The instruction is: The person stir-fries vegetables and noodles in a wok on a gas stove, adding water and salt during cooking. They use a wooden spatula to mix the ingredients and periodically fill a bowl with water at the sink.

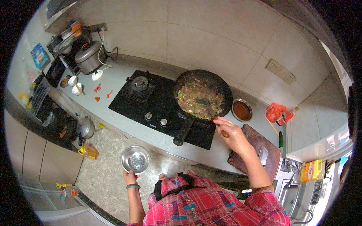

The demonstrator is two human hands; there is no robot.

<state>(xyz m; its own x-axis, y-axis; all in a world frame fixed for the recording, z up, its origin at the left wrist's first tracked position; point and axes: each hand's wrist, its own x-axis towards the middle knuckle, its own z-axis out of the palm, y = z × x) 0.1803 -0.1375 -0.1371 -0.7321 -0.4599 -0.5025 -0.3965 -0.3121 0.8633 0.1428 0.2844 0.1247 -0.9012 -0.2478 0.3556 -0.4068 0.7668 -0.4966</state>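
My left hand grips the rim of a shiny steel bowl, held over the floor in front of the counter. Inside, the bowl shows only bare metal. My right hand is closed around the wooden handle of a cooking utensil that reaches into the wok. Its head lies among the food, so I cannot tell its exact kind. The dark wok sits on the right burner, its black handle towards me. Chopped food with green and red bits covers its bottom.
The black gas hob has a second burner at left. A steel bowl of reddish-brown contents stands right of the wok. A cleaver lies on the cutting board. Red peppers and white bowls are at left.
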